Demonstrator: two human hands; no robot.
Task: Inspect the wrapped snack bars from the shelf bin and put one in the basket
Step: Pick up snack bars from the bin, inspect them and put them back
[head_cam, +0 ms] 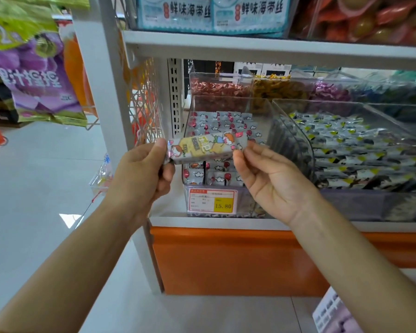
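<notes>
A wrapped snack bar, pale with a yellow cartoon print, is held level in front of the shelf. My left hand pinches its left end between thumb and fingers. My right hand is palm up, its fingertips pinching the bar's right end. Behind the bar stands a clear shelf bin filled with several more bars of the same kind. No basket is in view.
A yellow price tag reading 15.80 sits on the bin's front. A larger clear bin of dark-and-white wrapped snacks is to the right. Candy bins sit further back. Purple snack bags hang at left. Orange shelf base below.
</notes>
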